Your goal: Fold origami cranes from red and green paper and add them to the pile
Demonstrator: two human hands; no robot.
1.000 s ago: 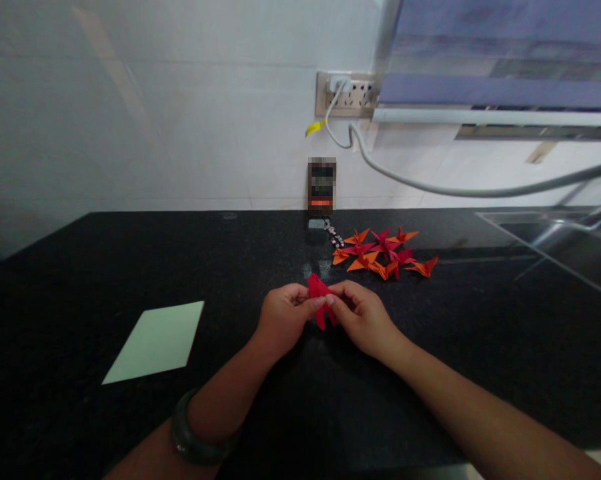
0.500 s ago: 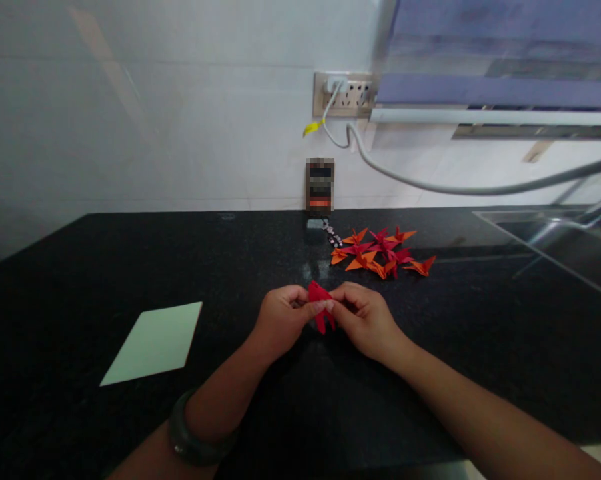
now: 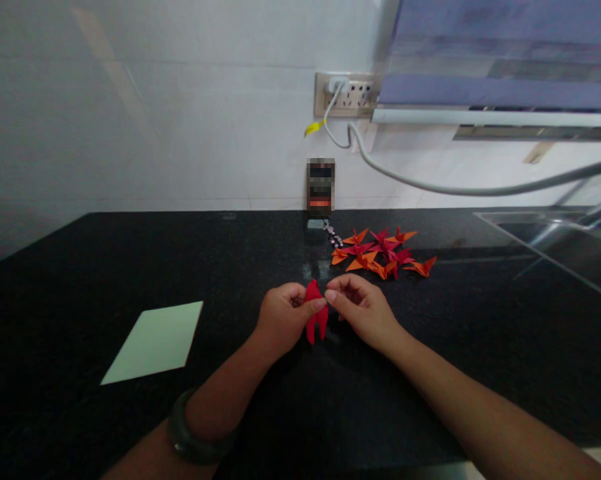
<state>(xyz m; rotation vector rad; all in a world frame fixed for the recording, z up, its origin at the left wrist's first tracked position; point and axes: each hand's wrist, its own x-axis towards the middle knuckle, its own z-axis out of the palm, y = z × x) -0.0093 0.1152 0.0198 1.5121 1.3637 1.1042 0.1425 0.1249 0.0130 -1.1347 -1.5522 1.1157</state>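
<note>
place: likely kitchen | signs: black counter (image 3: 130, 267) — sink-like recess (image 3: 530, 247), tiled wall (image 3: 180, 133), socket panel (image 3: 353, 100)

No text, label, brand, number or sign can be read. From the middle of the view, between twelve and one o'clock, the small dark upright object (image 3: 321, 185) has its front broken into coarse blocks, so any print there is lost. Farther out, at twelve o'clock, any lettering on the yellow tag (image 3: 315, 127) is too small to tell; likewise on the socket plate (image 3: 354, 97) toward one o'clock.
</note>
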